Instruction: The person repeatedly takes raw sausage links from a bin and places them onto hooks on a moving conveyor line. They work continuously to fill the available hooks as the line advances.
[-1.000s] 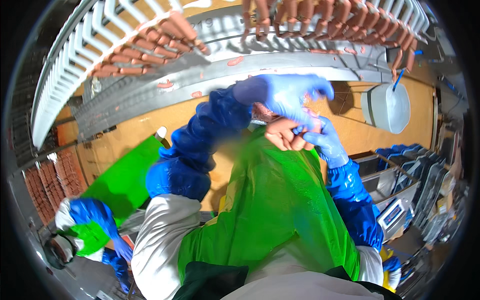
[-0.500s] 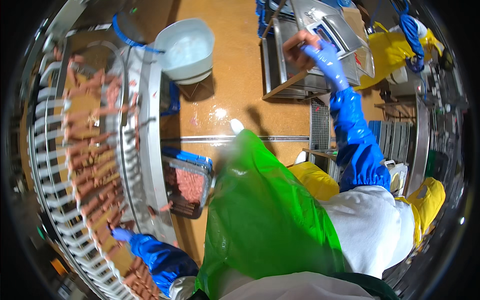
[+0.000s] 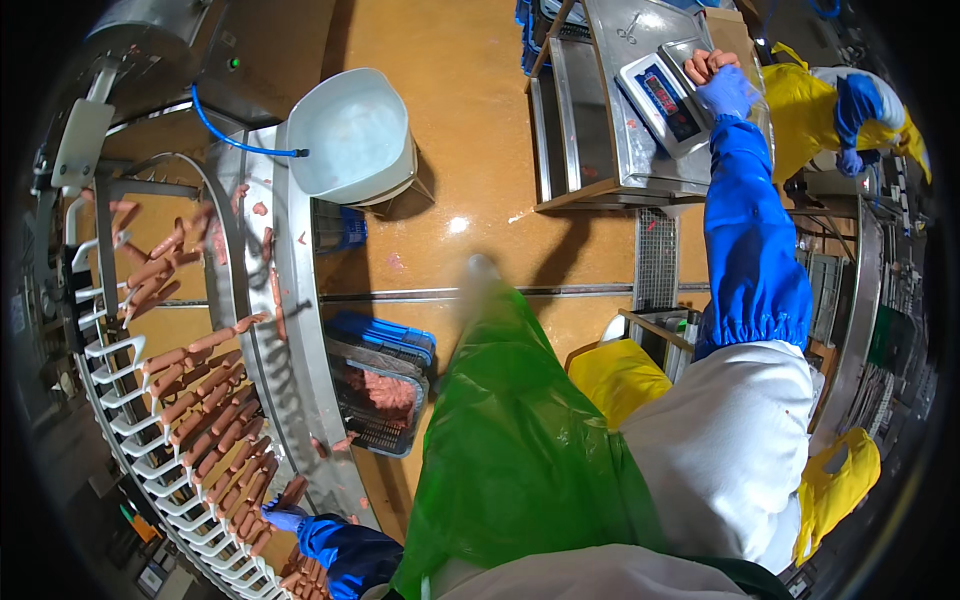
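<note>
Holding sausages [image 3: 708, 64] at one scale [image 3: 658, 98]

I see the apron [image 3: 540, 440] and oversleeve [image 3: 748, 235] as glossy plastic, the upper sleeve [image 3: 725, 435] as matt cloth; on my feed the table [image 3: 632, 168] looks smooth metal, the tub [image 3: 386, 178] plastic, the sausages [image 3: 704, 66] faintly shiny.

Over there a steel tabletop [image 3: 690, 172] carries a scale [image 3: 660, 98] and what look like scissors [image 3: 629, 28]; across the orange floor [image 3: 465, 150], itself dotted with pink bits [image 3: 394, 262], a metal ledge [image 3: 301, 262] holds meat scraps [image 3: 260, 208].
</note>
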